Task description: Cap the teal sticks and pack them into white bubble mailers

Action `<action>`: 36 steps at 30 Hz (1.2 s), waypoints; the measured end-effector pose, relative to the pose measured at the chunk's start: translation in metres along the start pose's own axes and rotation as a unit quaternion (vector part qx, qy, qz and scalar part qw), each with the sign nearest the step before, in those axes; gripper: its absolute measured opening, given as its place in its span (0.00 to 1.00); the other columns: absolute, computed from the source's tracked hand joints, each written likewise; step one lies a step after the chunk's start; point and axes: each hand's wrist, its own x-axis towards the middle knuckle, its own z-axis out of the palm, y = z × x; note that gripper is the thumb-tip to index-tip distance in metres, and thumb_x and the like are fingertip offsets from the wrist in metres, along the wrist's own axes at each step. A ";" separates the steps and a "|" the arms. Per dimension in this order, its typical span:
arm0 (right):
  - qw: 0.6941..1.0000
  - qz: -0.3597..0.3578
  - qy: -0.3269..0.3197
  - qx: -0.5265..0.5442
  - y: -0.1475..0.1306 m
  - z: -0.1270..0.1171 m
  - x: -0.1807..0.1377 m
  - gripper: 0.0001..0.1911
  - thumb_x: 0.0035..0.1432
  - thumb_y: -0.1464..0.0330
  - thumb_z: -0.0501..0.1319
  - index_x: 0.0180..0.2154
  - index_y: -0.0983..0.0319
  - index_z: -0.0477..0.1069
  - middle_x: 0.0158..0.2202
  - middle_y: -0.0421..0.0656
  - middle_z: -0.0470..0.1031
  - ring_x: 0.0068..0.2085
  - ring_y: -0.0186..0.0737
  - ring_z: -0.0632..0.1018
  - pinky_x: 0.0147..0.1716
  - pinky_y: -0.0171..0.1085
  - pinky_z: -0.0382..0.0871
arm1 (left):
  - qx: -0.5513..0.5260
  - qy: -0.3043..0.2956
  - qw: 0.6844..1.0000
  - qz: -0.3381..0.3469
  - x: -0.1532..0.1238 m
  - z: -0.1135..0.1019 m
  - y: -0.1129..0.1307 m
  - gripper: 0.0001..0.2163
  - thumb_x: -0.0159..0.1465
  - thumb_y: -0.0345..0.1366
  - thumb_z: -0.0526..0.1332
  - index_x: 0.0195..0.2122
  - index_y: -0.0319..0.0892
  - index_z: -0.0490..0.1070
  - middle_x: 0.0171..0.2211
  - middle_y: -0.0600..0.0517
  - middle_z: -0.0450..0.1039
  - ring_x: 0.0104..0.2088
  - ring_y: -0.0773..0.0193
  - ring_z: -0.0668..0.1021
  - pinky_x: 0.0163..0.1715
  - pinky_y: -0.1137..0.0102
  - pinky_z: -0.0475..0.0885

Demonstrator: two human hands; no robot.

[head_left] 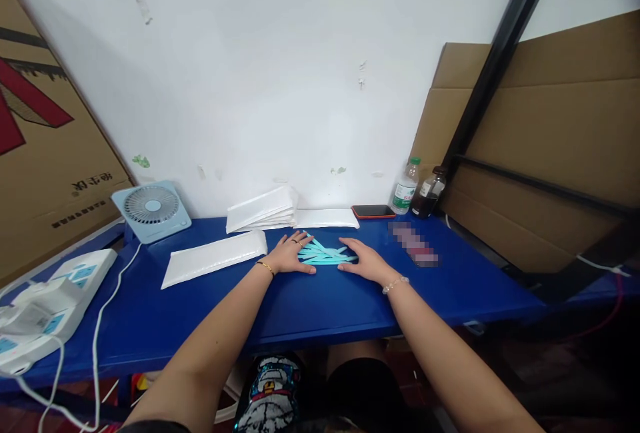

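Observation:
Several thin turquoise strips [326, 255] lie in a loose, crisscrossed pile on the blue table. At the left end of the pile, my left hand [291, 254] rests with its fingers spread over the strip ends. My right hand [364, 261] curves around the right end, thumb and fingers apart, touching or nearly touching the strips. Neither hand grips a strip that I can make out. A flat white padded envelope [215, 258] lies left of my left hand. Behind the strips are a stack of white padded envelopes [263, 210] and another white envelope [325, 218].
On the blue table [325, 316] stand a light blue fan [151, 206] and a white power strip [90, 280] with cords at left. A phone [373, 211], a clear bottle [405, 188] and a dark bottle [428, 194] are at back right. Cardboard [555, 126] leans beyond.

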 end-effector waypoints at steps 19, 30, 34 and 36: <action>0.938 0.119 0.171 0.278 -0.008 0.035 0.020 0.29 0.63 0.50 0.44 0.57 0.58 0.63 0.59 0.45 0.65 0.61 0.44 0.64 0.60 0.47 0.57 | -0.183 0.229 0.943 -0.155 -0.029 0.021 0.004 0.27 0.66 0.53 0.43 0.55 0.37 0.64 0.55 0.42 0.66 0.57 0.55 0.66 0.59 0.59 0.59; 0.964 0.076 0.149 0.208 -0.009 0.031 0.021 0.28 0.61 0.49 0.49 0.55 0.56 0.66 0.58 0.44 0.67 0.60 0.44 0.65 0.61 0.46 0.55 | -0.083 0.139 0.983 -0.087 -0.029 0.020 0.018 0.36 0.59 0.59 0.53 0.63 0.43 0.54 0.65 0.42 0.49 0.66 0.48 0.50 0.62 0.50 0.45; 0.991 0.020 0.079 0.107 -0.012 0.034 0.022 0.26 0.61 0.53 0.52 0.57 0.56 0.66 0.62 0.43 0.61 0.64 0.44 0.57 0.63 0.47 0.49 | -0.047 0.083 0.992 -0.080 -0.030 0.024 0.013 0.35 0.59 0.59 0.53 0.63 0.45 0.54 0.65 0.43 0.51 0.65 0.48 0.51 0.62 0.48 0.44; 0.995 -0.002 0.064 0.073 -0.013 0.037 0.021 0.23 0.62 0.56 0.51 0.55 0.57 0.67 0.62 0.44 0.61 0.65 0.44 0.55 0.63 0.48 0.49 | -0.059 0.109 0.989 -0.076 -0.030 0.026 0.012 0.33 0.61 0.57 0.51 0.63 0.44 0.54 0.64 0.44 0.52 0.65 0.50 0.52 0.62 0.50 0.46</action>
